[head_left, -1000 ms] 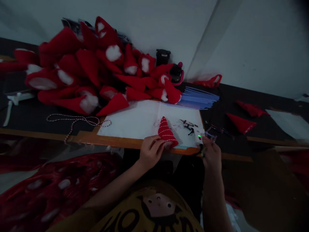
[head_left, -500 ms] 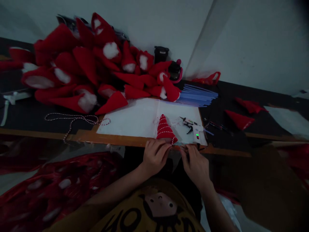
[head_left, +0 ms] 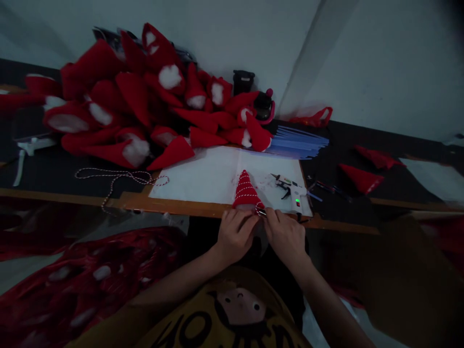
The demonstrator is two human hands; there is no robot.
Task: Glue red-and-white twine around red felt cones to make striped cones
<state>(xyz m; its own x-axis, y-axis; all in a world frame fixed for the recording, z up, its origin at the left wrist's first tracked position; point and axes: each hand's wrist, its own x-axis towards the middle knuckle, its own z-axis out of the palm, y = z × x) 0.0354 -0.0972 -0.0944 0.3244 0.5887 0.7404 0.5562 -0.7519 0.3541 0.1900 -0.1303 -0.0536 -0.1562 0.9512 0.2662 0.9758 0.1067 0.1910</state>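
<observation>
A small red felt cone (head_left: 247,191) wound with red-and-white twisted cord stands at the front edge of a white sheet, point facing away from me. My left hand (head_left: 236,234) is closed at its base, pinching the loose end of the cord (head_left: 259,207). Close beside it, my right hand (head_left: 286,237) is closed on a small shiny tool (head_left: 262,212), whose tip meets the cord by the cone's lower right corner. My fingers hide most of the tool, so its kind is unclear. Just beyond my right hand lies a white glue gun (head_left: 292,191) with a green light lit.
Stuffed red felt cones (head_left: 137,101) are heaped at the back left. A length of twisted cord (head_left: 119,176) lies at left. Blue strips (head_left: 299,142) sit behind the white sheet (head_left: 195,176). Flat red pieces (head_left: 360,179) lie at right; a red bag (head_left: 90,280) is below the table.
My right hand has moved left, up to my left hand, bringing the shiny tool to the cord. My left hand stays at the cone's base. The view has shifted slightly.
</observation>
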